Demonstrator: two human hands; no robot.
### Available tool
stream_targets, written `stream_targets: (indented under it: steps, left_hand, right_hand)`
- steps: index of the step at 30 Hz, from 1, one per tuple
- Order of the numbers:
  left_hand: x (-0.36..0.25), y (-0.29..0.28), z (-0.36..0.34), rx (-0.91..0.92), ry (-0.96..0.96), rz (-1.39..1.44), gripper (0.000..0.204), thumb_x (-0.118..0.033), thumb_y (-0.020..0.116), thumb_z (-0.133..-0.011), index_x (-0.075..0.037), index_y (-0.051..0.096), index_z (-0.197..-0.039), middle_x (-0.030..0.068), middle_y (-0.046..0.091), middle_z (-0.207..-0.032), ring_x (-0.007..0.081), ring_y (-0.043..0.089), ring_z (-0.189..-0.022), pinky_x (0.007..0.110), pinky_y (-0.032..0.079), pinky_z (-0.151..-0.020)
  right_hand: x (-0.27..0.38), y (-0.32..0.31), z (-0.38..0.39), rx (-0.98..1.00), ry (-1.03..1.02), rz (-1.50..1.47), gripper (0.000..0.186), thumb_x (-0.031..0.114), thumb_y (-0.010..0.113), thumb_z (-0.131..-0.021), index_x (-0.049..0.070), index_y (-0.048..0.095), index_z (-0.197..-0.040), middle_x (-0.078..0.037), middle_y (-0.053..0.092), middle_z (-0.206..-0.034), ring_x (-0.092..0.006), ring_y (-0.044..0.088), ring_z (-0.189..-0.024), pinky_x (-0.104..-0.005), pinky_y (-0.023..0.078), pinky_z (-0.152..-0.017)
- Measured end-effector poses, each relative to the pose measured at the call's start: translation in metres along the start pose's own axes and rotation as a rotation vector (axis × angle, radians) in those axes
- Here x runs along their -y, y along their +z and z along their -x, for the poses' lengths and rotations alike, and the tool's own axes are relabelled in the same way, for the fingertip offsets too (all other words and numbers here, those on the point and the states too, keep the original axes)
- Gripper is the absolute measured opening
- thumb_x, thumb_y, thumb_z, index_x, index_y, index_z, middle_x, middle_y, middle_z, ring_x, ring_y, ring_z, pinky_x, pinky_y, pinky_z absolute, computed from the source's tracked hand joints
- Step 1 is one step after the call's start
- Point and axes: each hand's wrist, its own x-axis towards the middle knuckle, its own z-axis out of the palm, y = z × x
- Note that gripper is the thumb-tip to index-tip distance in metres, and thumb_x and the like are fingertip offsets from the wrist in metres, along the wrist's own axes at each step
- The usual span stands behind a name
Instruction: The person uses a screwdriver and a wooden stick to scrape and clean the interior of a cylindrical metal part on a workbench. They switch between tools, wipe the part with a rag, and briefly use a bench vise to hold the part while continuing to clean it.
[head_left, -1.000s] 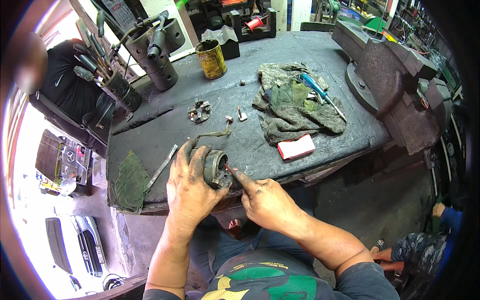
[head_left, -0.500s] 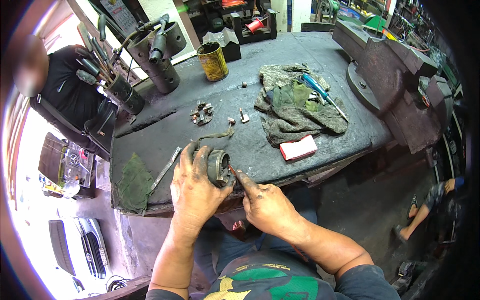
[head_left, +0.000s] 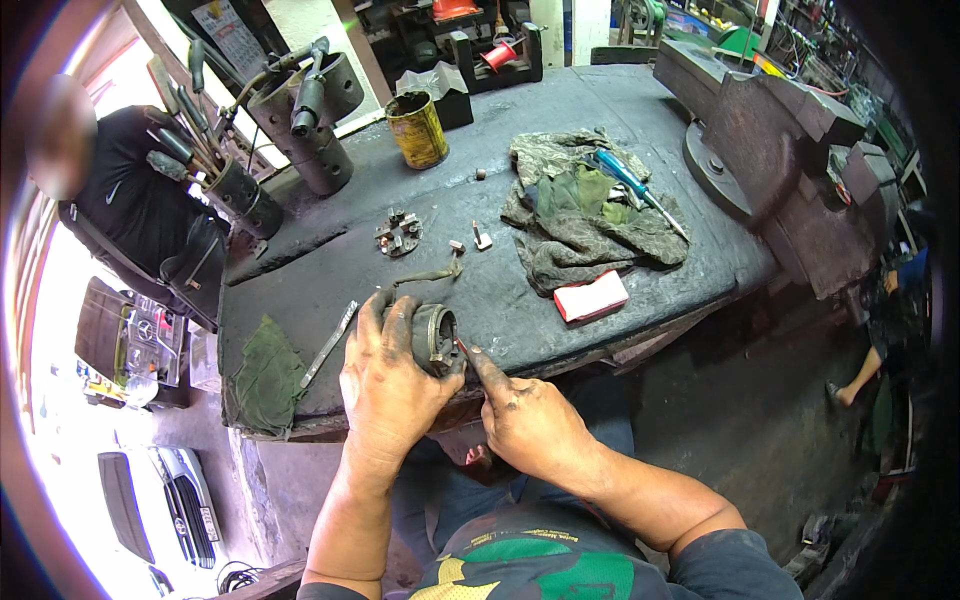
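Note:
My left hand [head_left: 392, 365] grips a dark cylindrical metal housing [head_left: 432, 330] at the bench's front edge. My right hand [head_left: 520, 405] has its index finger along a thin reddish item [head_left: 460, 344] at the housing's open end; what that item is, I cannot make out. Beyond them lie a cable with a small block [head_left: 430, 275], a round brush-holder assembly [head_left: 398, 232] and a small upright part [head_left: 481, 240]. A metal strip [head_left: 330, 345] and green cloth [head_left: 265, 380] are left of my hands; a red-and-white block [head_left: 590, 295] is to the right.
A blue screwdriver [head_left: 625, 175] lies on rags [head_left: 565, 255] on the bench [head_left: 700, 260]. A large vise [head_left: 760, 160] stands right, a yellow can [head_left: 415, 130] and tool holders [head_left: 240, 205] at the back. A seated person [head_left: 130, 170] is left, another person's leg [head_left: 860, 380] at right.
My hands and the housing stay in nearly the same grip, with slight shifts in the picture. The person at the lower right has moved away toward the back and right.

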Motion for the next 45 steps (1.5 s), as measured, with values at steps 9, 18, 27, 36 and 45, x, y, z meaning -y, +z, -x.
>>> stream_targets:
  steps: [9, 18, 27, 36, 45]
  left_hand:
    - [-0.001, 0.001, 0.002, -0.014, -0.027, 0.029, 0.085, -0.025, 0.097, -0.069, -0.005, 0.065, -0.145, 0.0234, 0.059, -0.152, 0.0472, 0.062, -0.138, 0.055, 0.053, -0.117]
    - [0.001, 0.001, 0.002, -0.013, -0.023, 0.034, 0.087, -0.025, 0.099, -0.067, -0.006, 0.065, -0.145, 0.0232, 0.059, -0.152, 0.0464, 0.06, -0.141, 0.055, 0.052, -0.119]
    - [0.002, 0.004, 0.006, -0.044, -0.004, 0.059, 0.087, -0.023, 0.101, -0.066, -0.009, 0.065, -0.144, 0.0227, 0.059, -0.153, 0.047, 0.06, -0.142, 0.055, 0.053, -0.118]
    - [0.008, 0.005, 0.007, -0.071, 0.073, 0.081, 0.086, -0.02, 0.101, -0.065, -0.011, 0.065, -0.143, 0.0188, 0.057, -0.156, 0.0458, 0.062, -0.139, 0.055, 0.056, -0.115]
    - [0.009, 0.004, 0.005, -0.039, 0.06, 0.09, 0.087, -0.02, 0.101, -0.064, -0.011, 0.065, -0.142, 0.0197, 0.058, -0.156, 0.0458, 0.062, -0.139, 0.055, 0.056, -0.115]
  right_hand:
    - [0.004, 0.005, -0.003, 0.012, 0.019, 0.051, 0.074, 0.008, 0.068, -0.098, -0.011, 0.042, -0.166, -0.024, 0.075, -0.085, -0.044, 0.077, -0.079, -0.0542, 0.064, -0.073]
    - [0.005, -0.014, 0.023, 0.02, -0.026, 0.028, 0.07, 0.009, 0.067, -0.1, -0.012, 0.046, -0.163, -0.026, 0.078, -0.087, -0.0447, 0.079, -0.08, -0.0549, 0.065, -0.075]
    - [-0.009, -0.009, 0.0, -0.06, -0.053, -0.085, 0.067, 0.007, 0.068, -0.098, -0.007, 0.051, -0.161, -0.026, 0.077, -0.087, -0.0455, 0.078, -0.082, -0.0559, 0.064, -0.077]
    - [-0.023, -0.026, -0.009, 0.053, -0.11, -0.032, 0.067, 0.008, 0.069, -0.097, -0.002, 0.055, -0.161, -0.025, 0.078, -0.088, -0.0451, 0.078, -0.083, -0.0557, 0.065, -0.078]
    - [-0.021, -0.021, -0.005, 0.045, -0.115, -0.032, 0.069, 0.01, 0.067, -0.099, -0.006, 0.049, -0.164, -0.025, 0.077, -0.087, -0.0448, 0.078, -0.083, -0.054, 0.065, -0.077]
